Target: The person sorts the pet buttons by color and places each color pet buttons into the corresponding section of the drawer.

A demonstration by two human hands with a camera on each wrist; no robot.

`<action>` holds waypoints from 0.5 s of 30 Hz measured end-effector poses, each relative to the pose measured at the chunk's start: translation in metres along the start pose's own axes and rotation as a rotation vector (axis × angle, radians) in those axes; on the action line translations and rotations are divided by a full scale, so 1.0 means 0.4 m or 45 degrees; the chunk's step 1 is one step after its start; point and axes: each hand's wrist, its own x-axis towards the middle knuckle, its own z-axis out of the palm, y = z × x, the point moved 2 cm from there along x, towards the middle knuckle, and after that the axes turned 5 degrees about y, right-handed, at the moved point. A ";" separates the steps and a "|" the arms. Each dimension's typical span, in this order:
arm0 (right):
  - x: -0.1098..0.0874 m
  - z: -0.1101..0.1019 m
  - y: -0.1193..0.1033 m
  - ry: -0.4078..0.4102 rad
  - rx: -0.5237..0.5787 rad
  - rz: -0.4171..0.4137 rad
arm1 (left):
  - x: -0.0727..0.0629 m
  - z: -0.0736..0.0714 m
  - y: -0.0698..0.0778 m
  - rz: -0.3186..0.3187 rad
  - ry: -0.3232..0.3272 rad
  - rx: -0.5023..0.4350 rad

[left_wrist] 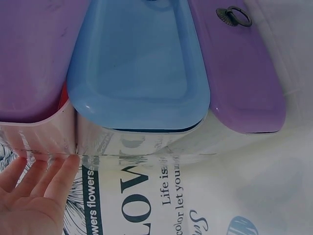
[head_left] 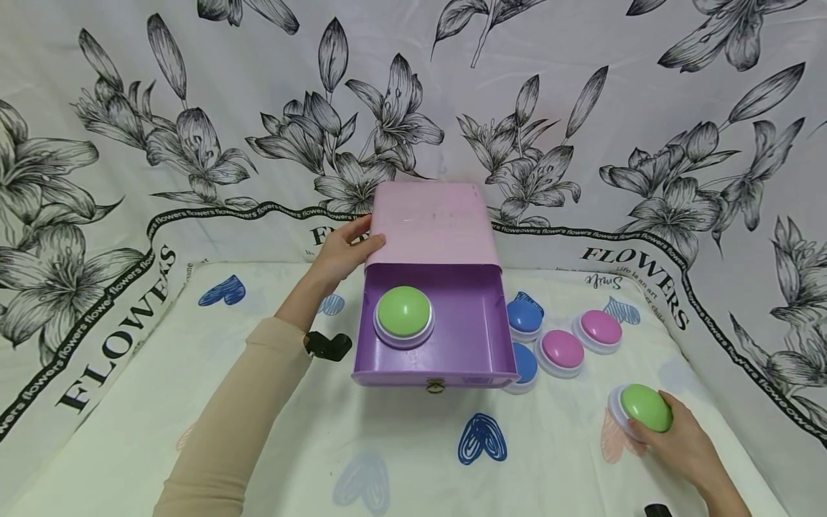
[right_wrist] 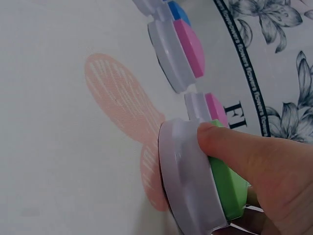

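A small drawer chest with a pink top [head_left: 434, 222] has its top purple drawer [head_left: 474, 323] pulled out. One green push button [head_left: 403, 311] with a white base lies inside, at the drawer's left. My left hand [head_left: 344, 251] rests against the chest's left side, thumb by the top edge; in the left wrist view its straight fingers [left_wrist: 43, 178] touch the pink casing. At the right, my right hand [head_left: 686, 438] grips another green push button [head_left: 646, 408] by its rim. The right wrist view has this button [right_wrist: 193, 176] tilted on edge, thumb over its white base.
Right of the drawer sit two pink push buttons [head_left: 563, 350] and two blue push buttons [head_left: 525, 316], the blue ones partly hidden by the drawer. Beneath the open drawer are a closed blue drawer [left_wrist: 139, 63] and a closed purple drawer [left_wrist: 244, 73]. A flower-printed cloth [head_left: 549, 43] hangs behind.
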 end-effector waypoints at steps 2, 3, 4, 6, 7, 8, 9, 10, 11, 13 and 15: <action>0.000 -0.001 0.001 0.009 -0.002 0.004 | 0.001 0.000 0.000 -0.002 0.001 -0.002; 0.000 -0.001 0.002 0.016 0.000 0.002 | 0.000 0.000 0.001 -0.004 0.000 -0.001; -0.001 -0.001 0.002 0.021 0.001 0.003 | 0.000 0.000 0.002 -0.007 0.000 -0.002; -0.001 -0.001 0.002 0.032 0.001 0.001 | -0.005 0.001 0.009 -0.019 -0.004 -0.010; -0.001 -0.001 0.001 0.034 0.001 0.000 | -0.008 0.001 0.014 -0.023 -0.009 -0.018; -0.001 -0.001 0.000 0.044 0.002 -0.003 | -0.013 0.002 0.021 -0.026 -0.015 -0.024; -0.001 -0.001 0.000 0.054 0.004 -0.005 | -0.018 0.003 0.028 -0.028 -0.022 -0.028; -0.001 -0.001 -0.002 0.054 0.007 -0.003 | -0.023 0.003 0.035 -0.029 -0.027 -0.032; -0.001 -0.001 -0.004 0.053 0.009 0.002 | -0.028 0.004 0.042 -0.031 -0.031 -0.031; 0.001 -0.001 -0.009 0.056 0.007 0.013 | -0.036 0.005 0.054 -0.030 -0.035 -0.021; 0.005 -0.003 -0.017 0.059 0.002 0.027 | -0.042 0.006 0.060 -0.031 -0.034 -0.006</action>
